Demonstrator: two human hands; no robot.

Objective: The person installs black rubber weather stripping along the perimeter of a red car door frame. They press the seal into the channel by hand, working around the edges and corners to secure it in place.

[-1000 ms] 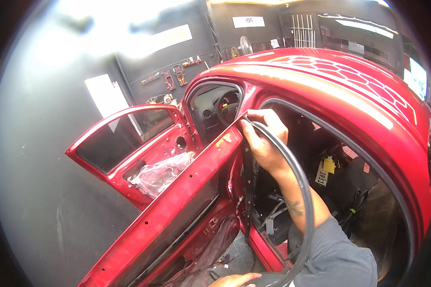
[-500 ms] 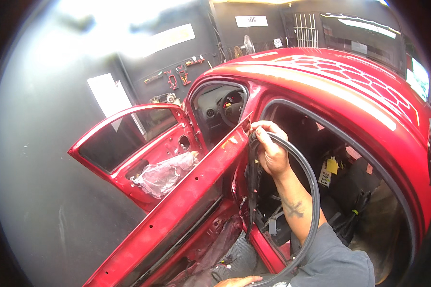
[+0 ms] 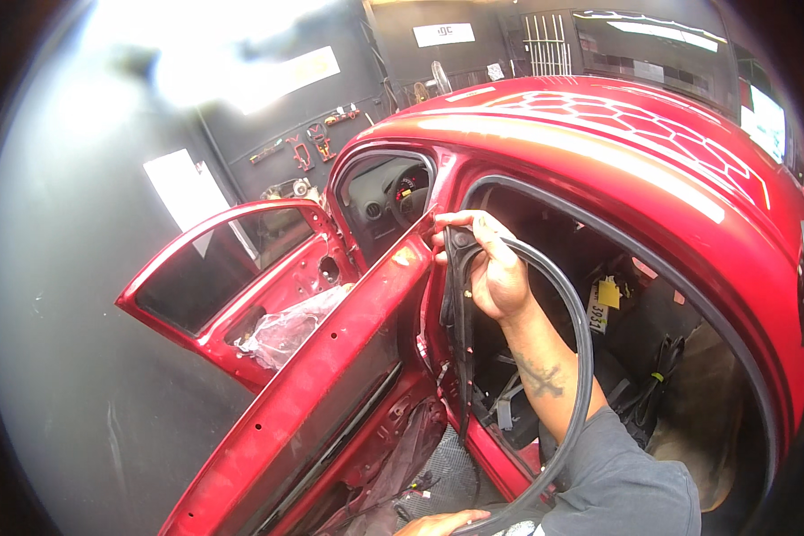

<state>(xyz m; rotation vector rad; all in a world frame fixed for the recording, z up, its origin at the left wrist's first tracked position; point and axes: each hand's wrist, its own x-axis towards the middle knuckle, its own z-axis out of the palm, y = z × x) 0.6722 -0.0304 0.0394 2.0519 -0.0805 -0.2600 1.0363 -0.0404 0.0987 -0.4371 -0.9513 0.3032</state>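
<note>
Glaring light (image 3: 183, 67) washes a dark wall (image 3: 272, 125) hung with tools (image 3: 319, 143).

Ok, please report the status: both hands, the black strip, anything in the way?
Right hand gripping strip. Left hand low by strip, hold unclear. Strip bowed in arc; door close to right hand.

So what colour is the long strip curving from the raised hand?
The strip is black with greyish highlights, seen best in the head view.

Car workshop, untrimmed door (image 3: 297, 381), wall-hung tools (image 3: 319, 143)
</note>
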